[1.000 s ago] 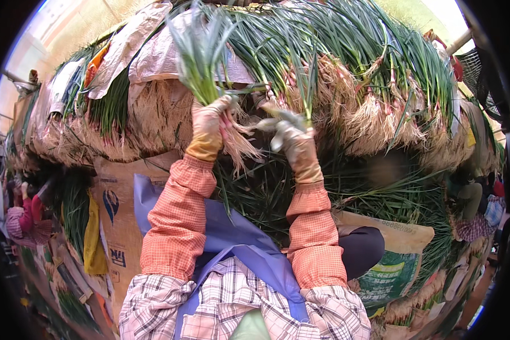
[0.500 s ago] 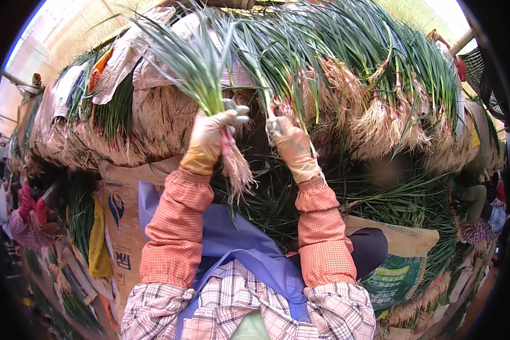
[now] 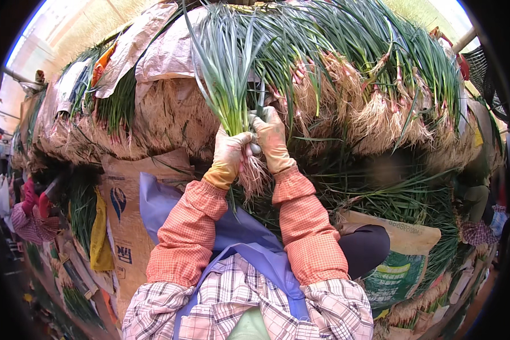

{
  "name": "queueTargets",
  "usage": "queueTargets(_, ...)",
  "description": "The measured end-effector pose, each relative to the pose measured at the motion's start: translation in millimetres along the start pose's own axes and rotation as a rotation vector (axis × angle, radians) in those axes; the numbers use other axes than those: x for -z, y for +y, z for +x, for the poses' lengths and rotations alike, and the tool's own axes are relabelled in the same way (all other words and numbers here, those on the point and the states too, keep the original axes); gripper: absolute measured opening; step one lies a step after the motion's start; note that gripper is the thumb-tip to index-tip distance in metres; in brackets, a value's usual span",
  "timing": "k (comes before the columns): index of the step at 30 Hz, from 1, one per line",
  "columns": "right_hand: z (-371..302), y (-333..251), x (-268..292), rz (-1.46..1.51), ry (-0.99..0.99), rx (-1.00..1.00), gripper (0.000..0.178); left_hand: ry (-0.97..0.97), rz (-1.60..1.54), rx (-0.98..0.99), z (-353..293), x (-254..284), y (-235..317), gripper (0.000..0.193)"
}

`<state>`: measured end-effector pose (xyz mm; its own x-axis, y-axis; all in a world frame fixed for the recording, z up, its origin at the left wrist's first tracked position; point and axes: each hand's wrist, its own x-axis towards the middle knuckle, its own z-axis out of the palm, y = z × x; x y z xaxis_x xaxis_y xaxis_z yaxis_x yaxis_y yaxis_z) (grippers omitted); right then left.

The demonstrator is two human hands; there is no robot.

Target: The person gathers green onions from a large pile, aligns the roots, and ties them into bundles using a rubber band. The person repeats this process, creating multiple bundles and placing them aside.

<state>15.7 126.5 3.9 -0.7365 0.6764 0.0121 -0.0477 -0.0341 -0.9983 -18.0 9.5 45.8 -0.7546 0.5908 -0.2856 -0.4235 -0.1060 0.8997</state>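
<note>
Green onions (image 3: pixel 228 73) in one bunch stand upright before the person's chest, the gloved left hand (image 3: pixel 230 154) clamped around the stems just above the pale roots, which hang below the fist. Beside that bunch, touching it on its right, the gloved right hand (image 3: pixel 272 139) presses against the stems with its fingers curled round them and something small and dark that cannot be made out. Beyond the bunch rises a heaped pile of onions (image 3: pixel 374 96), roots outward, with a brown sack (image 3: pixel 124 204) lower left.
</note>
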Motion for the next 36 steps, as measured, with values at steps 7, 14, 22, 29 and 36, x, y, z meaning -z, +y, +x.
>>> queueTargets(7, 21, 28, 23, 0.850, -0.456, -0.492, 0.018, -0.436, -0.497, 0.174, -8, 23, -8, 0.033)
queueTargets(14, -1, 3, -6, 0.346, -0.075, -0.174, 0.011, -0.145, -0.347, 0.055, 22, 32, -35, 0.019)
queueTargets(22, 12, 0, 64, 0.324, 0.165, -0.068, 0.035, -0.010, -0.216, -0.245, 24, 24, 15, 0.015)
queueTargets(29, 22, 77, 34, -0.636, -0.174, -0.207, 0.033, -0.559, -0.399, 0.051, 63, 13, 31, 0.045)
queueTargets(36, -26, 54, 116, -1.118, -1.141, -0.531, 0.039, -0.212, -0.058, 0.095, 154, 20, 31, 0.026)
